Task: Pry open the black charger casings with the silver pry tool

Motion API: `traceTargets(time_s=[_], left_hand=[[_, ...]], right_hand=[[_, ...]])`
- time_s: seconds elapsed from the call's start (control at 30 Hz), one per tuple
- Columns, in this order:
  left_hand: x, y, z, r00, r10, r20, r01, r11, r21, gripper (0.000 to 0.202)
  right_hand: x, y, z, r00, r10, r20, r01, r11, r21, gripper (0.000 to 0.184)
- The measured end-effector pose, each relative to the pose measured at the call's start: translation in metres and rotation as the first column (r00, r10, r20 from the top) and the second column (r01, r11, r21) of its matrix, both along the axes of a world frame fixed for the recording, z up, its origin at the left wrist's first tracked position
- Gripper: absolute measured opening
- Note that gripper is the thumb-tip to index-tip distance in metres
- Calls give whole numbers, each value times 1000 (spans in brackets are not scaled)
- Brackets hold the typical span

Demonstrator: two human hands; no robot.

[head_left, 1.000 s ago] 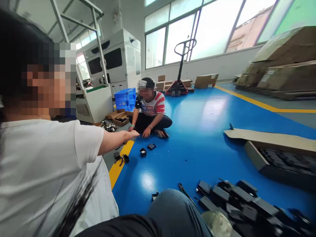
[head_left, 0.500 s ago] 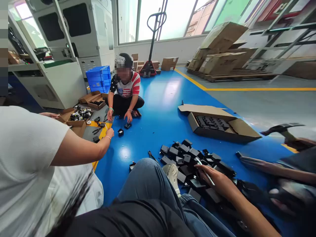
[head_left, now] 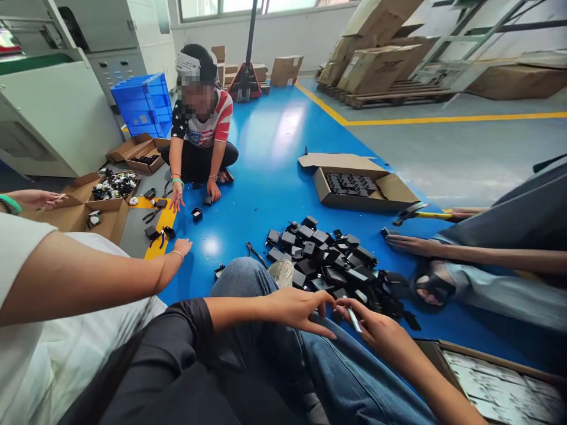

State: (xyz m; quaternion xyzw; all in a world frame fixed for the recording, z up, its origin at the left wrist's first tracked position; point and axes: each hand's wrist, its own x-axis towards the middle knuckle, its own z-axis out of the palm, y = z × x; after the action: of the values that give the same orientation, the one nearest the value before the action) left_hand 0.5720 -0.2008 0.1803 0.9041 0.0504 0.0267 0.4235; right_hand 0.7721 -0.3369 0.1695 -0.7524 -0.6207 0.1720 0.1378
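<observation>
I sit on the blue floor with my jeans-clad knee (head_left: 248, 277) raised in front of me. My right hand (head_left: 376, 330) is closed round a thin silvery tool (head_left: 354, 319), just short of a pile of small black plastic parts (head_left: 328, 260). My left hand (head_left: 296, 307) comes out of a black sleeve, fingers stretched toward the right hand, its fingertips close to the tool's tip. It holds nothing that I can see.
A person in white at my left reaches a hand (head_left: 182, 245) over the yellow line. A person in a striped shirt (head_left: 201, 127) sits opposite. On the right another person's hand (head_left: 410, 244) rests near a hammer (head_left: 411, 209). Cardboard boxes (head_left: 394, 189) (head_left: 500, 366) of parts flank the pile.
My view has swung down and to the right. My left hand has come into sight, and my right hand with the tool has drawn back from the pile toward my knee.
</observation>
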Motion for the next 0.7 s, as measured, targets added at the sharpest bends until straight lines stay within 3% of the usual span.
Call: traceTargets(time_s=[0.07,0.17,0.27,0.33,0.4,0.43,0.47,0.53,0.57,0.6,0.63,0.67,0.7], left_hand=[[5,-4,-7,994,-52,94,42,993,107,71],[19,-14,-13,988,-96,123,51,943,328,45],[34,-9,-12,995,-56,77,19,909,415,36],[43,7,-9,998,7,65,-34,904,425,38],[54,25,-3,996,71,54,-87,890,448,40],[59,33,0,995,87,48,-99,881,462,40],[65,39,4,995,91,40,-99,873,477,39],[78,46,10,997,78,13,-74,859,507,35],[84,47,12,998,66,-2,-55,852,521,33],[89,48,13,998,56,-16,-38,844,534,32],[94,49,14,999,45,-30,-21,837,546,31],[98,50,14,999,37,-38,-9,830,557,31],[103,53,13,999,27,-44,2,825,565,31]], right_hand=[[-5,-5,-12,999,-14,42,16,999,-44,31],[-12,-11,-29,996,-28,83,33,997,-64,30],[-15,-18,-30,992,-49,113,58,995,-77,33],[-21,-19,-13,982,-115,151,120,992,-29,41],[-41,-16,19,964,-196,180,176,977,119,47],[-60,-13,40,967,-190,168,146,959,242,44],[-84,-9,62,989,-98,111,53,935,352,38],[-145,3,106,965,261,11,-231,832,505,32],[-177,12,126,880,475,13,-399,724,563,32],[-208,22,143,761,646,66,-536,567,625,34],[-235,32,156,664,734,142,-615,427,663,33],[-256,43,165,569,794,216,-709,340,617,28],[-271,51,171,490,834,252,-778,289,558,27]])
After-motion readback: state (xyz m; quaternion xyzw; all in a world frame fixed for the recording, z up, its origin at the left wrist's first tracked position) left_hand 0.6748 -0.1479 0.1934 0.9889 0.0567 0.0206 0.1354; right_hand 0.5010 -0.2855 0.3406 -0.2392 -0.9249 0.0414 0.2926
